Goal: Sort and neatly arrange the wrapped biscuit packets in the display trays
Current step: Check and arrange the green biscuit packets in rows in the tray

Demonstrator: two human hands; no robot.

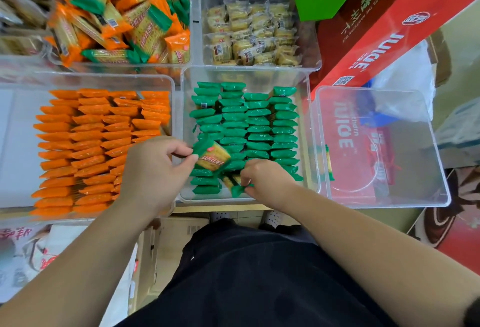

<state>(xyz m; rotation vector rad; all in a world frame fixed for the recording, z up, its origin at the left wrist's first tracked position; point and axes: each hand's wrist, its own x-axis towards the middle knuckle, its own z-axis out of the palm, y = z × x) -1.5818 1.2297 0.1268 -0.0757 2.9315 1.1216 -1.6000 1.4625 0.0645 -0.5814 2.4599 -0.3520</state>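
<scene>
A clear middle tray holds green biscuit packets standing on edge in neat rows. My left hand pinches one end of a green packet and holds it tilted above the tray's near left rows. My right hand grips the twisted end of another green packet lying in the tray's near edge. The left tray is filled with rows of orange packets. Behind it, a tray holds an unsorted heap of orange and green packets.
A back tray of pale yellow packets stands behind the green tray. An empty clear tray sits at the right over a red juice box. Cardboard boxes lie on the floor by my legs.
</scene>
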